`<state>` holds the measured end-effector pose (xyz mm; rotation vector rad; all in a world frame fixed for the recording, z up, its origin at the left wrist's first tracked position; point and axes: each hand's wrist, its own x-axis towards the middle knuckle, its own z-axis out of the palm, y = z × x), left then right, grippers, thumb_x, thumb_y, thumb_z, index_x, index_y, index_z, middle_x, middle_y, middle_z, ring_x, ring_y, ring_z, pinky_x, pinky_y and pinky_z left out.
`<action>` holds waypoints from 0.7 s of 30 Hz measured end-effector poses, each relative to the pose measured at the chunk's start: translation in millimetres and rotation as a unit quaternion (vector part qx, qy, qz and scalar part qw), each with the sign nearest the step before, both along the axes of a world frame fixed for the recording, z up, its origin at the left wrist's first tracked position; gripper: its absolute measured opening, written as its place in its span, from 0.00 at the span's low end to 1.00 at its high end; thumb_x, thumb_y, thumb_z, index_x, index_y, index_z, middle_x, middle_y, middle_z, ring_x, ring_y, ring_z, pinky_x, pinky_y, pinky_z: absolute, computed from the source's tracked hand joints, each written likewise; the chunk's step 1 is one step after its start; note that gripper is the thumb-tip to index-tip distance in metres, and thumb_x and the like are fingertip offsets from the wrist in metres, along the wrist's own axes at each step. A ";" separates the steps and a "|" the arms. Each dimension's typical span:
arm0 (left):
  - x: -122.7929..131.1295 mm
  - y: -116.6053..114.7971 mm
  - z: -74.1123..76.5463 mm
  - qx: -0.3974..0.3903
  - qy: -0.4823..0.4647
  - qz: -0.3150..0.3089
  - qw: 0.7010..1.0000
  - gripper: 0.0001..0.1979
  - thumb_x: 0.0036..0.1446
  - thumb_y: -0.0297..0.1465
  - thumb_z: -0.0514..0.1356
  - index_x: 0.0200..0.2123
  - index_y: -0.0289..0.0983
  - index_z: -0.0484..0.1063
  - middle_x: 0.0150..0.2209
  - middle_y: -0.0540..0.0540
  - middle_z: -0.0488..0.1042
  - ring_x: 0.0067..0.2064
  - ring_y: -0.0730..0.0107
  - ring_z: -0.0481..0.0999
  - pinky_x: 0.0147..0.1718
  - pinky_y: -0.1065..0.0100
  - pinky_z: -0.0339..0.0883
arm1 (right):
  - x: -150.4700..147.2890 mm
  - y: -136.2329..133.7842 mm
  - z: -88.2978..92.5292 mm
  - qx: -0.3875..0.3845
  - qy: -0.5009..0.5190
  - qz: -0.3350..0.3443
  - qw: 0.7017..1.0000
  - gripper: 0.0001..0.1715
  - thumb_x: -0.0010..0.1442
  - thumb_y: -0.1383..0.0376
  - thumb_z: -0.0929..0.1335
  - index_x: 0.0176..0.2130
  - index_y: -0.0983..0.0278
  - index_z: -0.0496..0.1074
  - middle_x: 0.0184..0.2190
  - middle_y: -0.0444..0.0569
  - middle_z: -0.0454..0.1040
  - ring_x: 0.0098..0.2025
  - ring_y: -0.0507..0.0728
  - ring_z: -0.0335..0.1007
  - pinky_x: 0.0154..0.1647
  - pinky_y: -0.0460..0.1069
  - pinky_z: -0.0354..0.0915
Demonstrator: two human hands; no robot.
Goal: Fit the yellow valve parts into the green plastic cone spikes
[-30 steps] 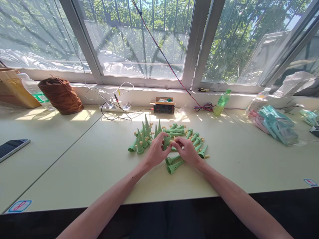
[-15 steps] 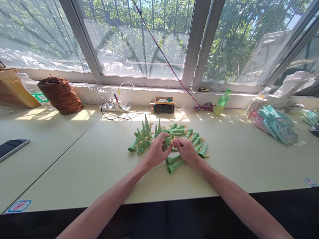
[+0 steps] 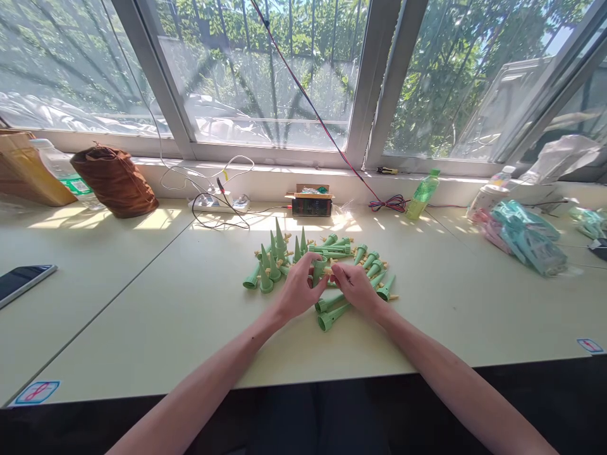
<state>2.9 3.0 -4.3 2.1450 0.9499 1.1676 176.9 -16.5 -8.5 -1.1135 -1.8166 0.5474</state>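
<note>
My left hand [image 3: 300, 289] is closed around a green plastic plant-watering spike [image 3: 319, 268], its wide open end facing up. My right hand [image 3: 356, 285] is closed in a pinch beside it, at the small tan valve [image 3: 327, 272] on the spike's side; the fingertips partly hide that valve. More green spikes [image 3: 265, 278] stand point up to the left of my hands, most with tan valves. Others [image 3: 332, 318] lie on their sides below and to the right of my hands, and a few [image 3: 332, 249] lie just behind them.
The pale table [image 3: 190, 328] has a phone [image 3: 26, 281] at left. Along the window stand a brown bag [image 3: 115, 181], a power strip [image 3: 213, 201], a small box [image 3: 312, 205], a green bottle [image 3: 423, 194] and plastic packets [image 3: 528, 237].
My right hand has shifted very slightly to the right, its fingers curling a little at the valve. My left hand holds the spike in the same place.
</note>
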 end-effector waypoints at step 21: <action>1.0 0.0 0.1 -0.004 -0.023 0.009 1.000 0.13 0.59 0.34 0.60 0.44 0.38 0.62 0.31 0.52 0.67 0.25 0.79 0.66 0.20 0.77 0.61 | -0.8 -2.5 2.9 0.014 0.004 -0.005 1.000 0.25 0.71 0.54 0.58 0.25 0.62 0.59 0.20 0.41 0.61 0.22 0.50 0.54 0.25 0.47 0.53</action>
